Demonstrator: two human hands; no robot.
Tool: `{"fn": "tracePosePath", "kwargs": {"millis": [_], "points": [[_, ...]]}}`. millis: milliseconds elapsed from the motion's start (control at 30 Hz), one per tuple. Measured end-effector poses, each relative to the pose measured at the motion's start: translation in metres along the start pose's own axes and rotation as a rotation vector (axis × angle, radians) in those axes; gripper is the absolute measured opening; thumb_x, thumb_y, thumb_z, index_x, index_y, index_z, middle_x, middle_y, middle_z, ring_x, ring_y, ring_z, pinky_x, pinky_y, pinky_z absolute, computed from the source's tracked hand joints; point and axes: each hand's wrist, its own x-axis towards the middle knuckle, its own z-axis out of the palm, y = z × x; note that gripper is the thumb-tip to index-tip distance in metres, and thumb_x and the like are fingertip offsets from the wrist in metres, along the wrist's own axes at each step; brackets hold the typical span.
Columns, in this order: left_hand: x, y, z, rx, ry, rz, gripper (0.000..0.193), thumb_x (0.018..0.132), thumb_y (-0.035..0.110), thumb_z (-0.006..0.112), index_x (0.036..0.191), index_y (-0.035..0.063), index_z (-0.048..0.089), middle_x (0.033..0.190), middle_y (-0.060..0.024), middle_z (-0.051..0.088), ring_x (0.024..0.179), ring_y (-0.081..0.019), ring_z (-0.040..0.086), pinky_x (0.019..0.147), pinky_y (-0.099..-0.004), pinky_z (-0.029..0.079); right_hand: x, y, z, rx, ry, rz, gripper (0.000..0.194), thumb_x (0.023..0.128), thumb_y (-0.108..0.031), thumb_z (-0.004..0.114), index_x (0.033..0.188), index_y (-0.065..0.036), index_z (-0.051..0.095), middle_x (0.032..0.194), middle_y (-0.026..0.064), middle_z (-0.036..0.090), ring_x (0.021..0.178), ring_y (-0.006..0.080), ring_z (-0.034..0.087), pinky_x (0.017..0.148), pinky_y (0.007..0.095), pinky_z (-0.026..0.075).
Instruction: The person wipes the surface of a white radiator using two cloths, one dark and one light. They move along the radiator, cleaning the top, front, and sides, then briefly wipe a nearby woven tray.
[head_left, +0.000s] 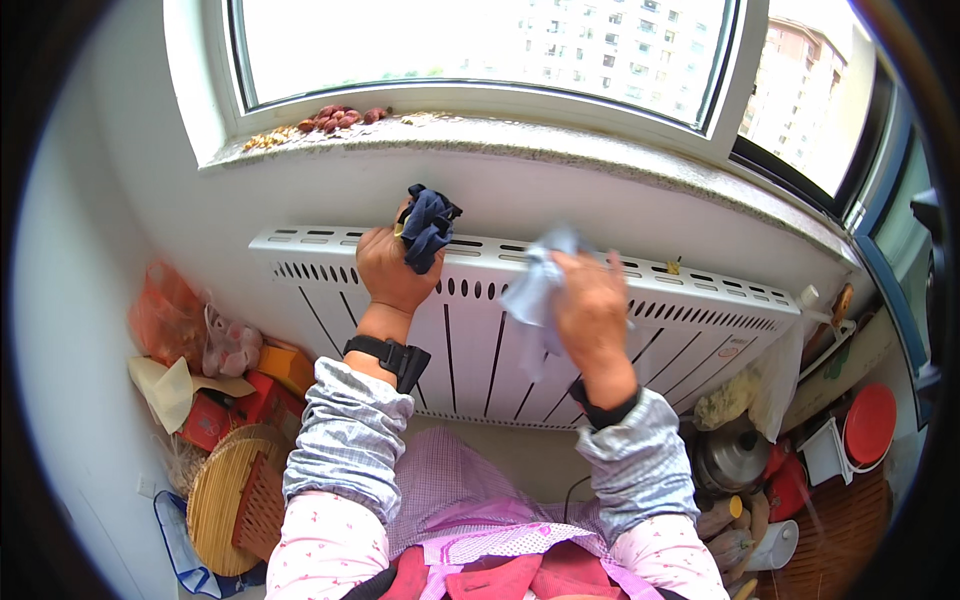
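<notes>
A white panel radiator (472, 281) with slotted top and front stands against the wall below the window. Around a bunched dark blue cloth (429, 229), my left hand (397, 262) is closed at the radiator's top edge, left of its middle. My right hand (592, 300) holds a light blue-grey cloth (544, 281) against the top front edge, right of the middle; hand and cloth are blurred. A small yellowish item (673, 266) lies on the top slots farther right.
Reddish bulbs (334, 118) and pale scraps lie on the stone windowsill (525, 142). At left are an orange plastic bag (169, 307), red boxes (262, 401) and a round woven lid (217, 502). A metal pot (731, 457) and a red-lidded bucket (825, 450) stand at right.
</notes>
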Motion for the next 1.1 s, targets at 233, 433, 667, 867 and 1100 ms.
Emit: {"fn": "tracePosePath", "kwargs": {"millis": [233, 433, 667, 867, 1100], "points": [[0.001, -0.001, -0.001, 0.016, 0.017, 0.044, 0.043, 0.08, 0.022, 0.077, 0.116, 0.0002, 0.069, 0.079, -0.0128, 0.07, 0.073, -0.034, 0.067, 0.075, -0.0402, 0.051, 0.008, -0.008, 0.002, 0.044, 0.028, -0.091, 0.042, 0.08, -0.002, 0.065, 0.12, -0.014, 0.062, 0.113, 0.0101, 0.071, 0.112, 0.0275, 0.065, 0.114, 0.0507, 0.035], [-0.001, -0.002, -0.001, 0.034, -0.012, 0.014, 0.036, 0.081, 0.023, 0.077, 0.109, 0.0013, 0.072, 0.082, -0.0141, 0.072, 0.078, -0.0348, 0.068, 0.078, -0.0409, 0.052, -0.036, 0.095, -0.045, -0.259, 0.159, -0.126, 0.034, 0.09, -0.008, 0.06, 0.123, -0.014, 0.059, 0.113, 0.0083, 0.067, 0.115, 0.0262, 0.063, 0.118, 0.0523, 0.029], [-0.001, -0.002, 0.0, 0.024, 0.004, 0.016, 0.032, 0.08, 0.022, 0.077, 0.105, 0.0022, 0.072, 0.084, -0.0143, 0.072, 0.08, -0.0349, 0.069, 0.079, -0.0411, 0.052, -0.092, 0.24, -0.131, -0.47, 0.129, 0.118, 0.03, 0.102, -0.014, 0.045, 0.131, -0.009, 0.053, 0.124, 0.0166, 0.063, 0.121, 0.036, 0.059, 0.116, 0.0533, 0.033], [-0.005, -0.01, 0.005, 0.056, 0.014, 0.044, 0.047, 0.075, 0.025, 0.076, 0.114, 0.0015, 0.069, 0.077, -0.0127, 0.069, 0.072, -0.0332, 0.066, 0.077, -0.0402, 0.051, -0.112, 0.339, -0.178, -0.318, 0.108, 0.4, 0.034, 0.103, -0.013, 0.047, 0.136, -0.009, 0.049, 0.126, 0.0197, 0.061, 0.117, 0.0383, 0.06, 0.099, 0.0428, 0.046], [-0.008, -0.015, 0.01, 0.052, 0.044, 0.077, 0.056, 0.071, 0.026, 0.076, 0.121, 0.0017, 0.067, 0.074, -0.0113, 0.066, 0.068, -0.0322, 0.064, 0.075, -0.04, 0.05, -0.112, 0.395, -0.19, -0.272, 0.065, 0.605, 0.032, 0.104, -0.018, 0.042, 0.135, -0.011, 0.05, 0.124, 0.0214, 0.063, 0.114, 0.0391, 0.06, 0.096, 0.0438, 0.047]]}}
